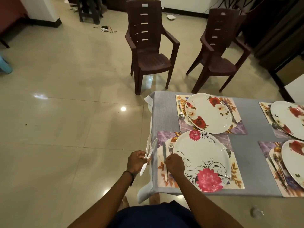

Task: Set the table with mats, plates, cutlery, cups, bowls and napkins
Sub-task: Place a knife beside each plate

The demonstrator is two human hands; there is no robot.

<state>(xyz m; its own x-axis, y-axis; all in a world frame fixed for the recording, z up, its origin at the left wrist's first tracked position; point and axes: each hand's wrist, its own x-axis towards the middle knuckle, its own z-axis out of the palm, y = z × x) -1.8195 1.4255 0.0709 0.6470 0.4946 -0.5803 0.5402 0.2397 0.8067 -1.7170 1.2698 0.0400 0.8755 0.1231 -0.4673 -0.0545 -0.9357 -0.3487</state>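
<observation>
My left hand (136, 162) grips two table knives (148, 153) just off the table's left edge, blades pointing up and away. My right hand (174, 164) pinches a third knife (164, 159) that lies on the near floral mat (162, 170), left of the white plate with pink flowers (201, 160). A fork (171, 146) lies between that knife and the plate. A spoon (229, 152) shows at the plate's right rim. The far mat holds a rose plate (209, 112), a spoon (181, 111) on its left and a fork (232, 115) on its right.
The table carries a grey cloth (246, 145). Two more mats with plates (289, 119) and cutlery sit at the right edge of view. Two brown plastic chairs (148, 46) stand on the tiled floor beyond the table. A clear glass (256, 212) lies near the bottom right.
</observation>
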